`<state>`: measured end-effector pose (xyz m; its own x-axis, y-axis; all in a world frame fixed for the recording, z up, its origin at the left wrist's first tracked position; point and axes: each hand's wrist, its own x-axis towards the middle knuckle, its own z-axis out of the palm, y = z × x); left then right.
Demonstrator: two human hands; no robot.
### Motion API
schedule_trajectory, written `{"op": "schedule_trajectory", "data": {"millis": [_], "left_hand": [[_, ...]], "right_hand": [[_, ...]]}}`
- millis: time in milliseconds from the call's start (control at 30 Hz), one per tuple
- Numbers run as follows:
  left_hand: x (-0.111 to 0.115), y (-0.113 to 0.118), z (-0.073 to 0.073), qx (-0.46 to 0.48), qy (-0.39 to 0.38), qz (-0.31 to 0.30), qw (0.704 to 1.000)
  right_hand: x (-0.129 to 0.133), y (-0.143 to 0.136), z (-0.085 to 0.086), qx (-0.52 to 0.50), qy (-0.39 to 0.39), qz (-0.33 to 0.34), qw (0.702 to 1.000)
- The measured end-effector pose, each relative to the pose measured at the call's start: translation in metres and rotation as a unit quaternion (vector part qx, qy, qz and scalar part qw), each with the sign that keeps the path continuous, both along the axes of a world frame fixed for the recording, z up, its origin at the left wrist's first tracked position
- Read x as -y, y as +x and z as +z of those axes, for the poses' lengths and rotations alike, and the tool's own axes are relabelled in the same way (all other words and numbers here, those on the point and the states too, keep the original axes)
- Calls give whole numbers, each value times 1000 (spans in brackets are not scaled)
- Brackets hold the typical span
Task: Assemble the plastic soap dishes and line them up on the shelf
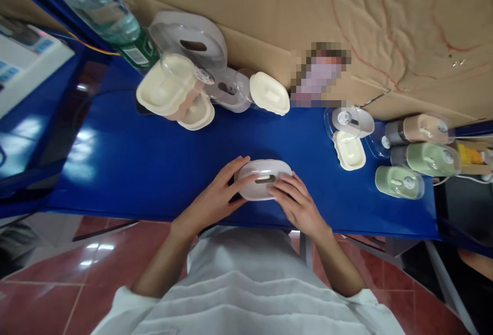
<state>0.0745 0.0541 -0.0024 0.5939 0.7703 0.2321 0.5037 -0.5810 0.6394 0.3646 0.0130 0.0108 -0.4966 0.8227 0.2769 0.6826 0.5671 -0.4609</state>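
The left hand [225, 185] and right hand [301, 202] grasp a glossy oval shell [259, 192] between them, seemingly light, stiff and slick, best held by its partly hidden end walls.

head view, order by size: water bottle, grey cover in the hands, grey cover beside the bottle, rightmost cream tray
1. Water bottle, partly out of frame
2. Grey cover beside it
3. Held grey cover
4. Cream tray
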Motion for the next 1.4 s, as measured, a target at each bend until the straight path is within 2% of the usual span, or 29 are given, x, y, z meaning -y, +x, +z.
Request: {"op": "schedule_trajectory", "data": {"millis": [200,400,500,600,667,700,733,800,867,933,1033,1167,1267,1400], "left_hand": [[8,-6,11,-27,55,4,998],[20,-14,1,-53,146,36,987],[22,-13,-1,-52,157,23,986],[21,-12,0,-49,152,19,987],[20,-12,0,-39,153,40,987],[19,-12,0,-32,156,52,986],[19,-12,0,-27,159,62,985],[20,-12,0,-20,160,71,984],[20,-11,-1,-21,156,71,985],[20,-9,-2,-22,151,68,986],[18,-5,-3,-22,144,60,988],[16,0,-3,-25,139,55,988],[15,3,-3,-28,139,61,988],[15,6,-1,-32,146,63,987]], "right_hand": [[-2,-3,-5,32,-6,35,999],[-1,-11,-10,85,-12,21,996],[0,-13,-12,90,-14,36,995],[-6,0,-8,81,15,42,996],[-14,23,-4,92,35,-16,995],[-19,37,-3,106,42,-79,990],[-22,53,-2,125,44,-159,978],[-27,81,-3,161,34,-318,934],[-27,100,-7,175,15,-400,900],[-20,104,-12,155,-1,-401,903],[-5,91,-13,102,-8,-341,934],[5,74,3,141,-3,-294,945],[-19,72,19,166,28,-301,939],[-90,65,27,189,46,-376,906]]}}
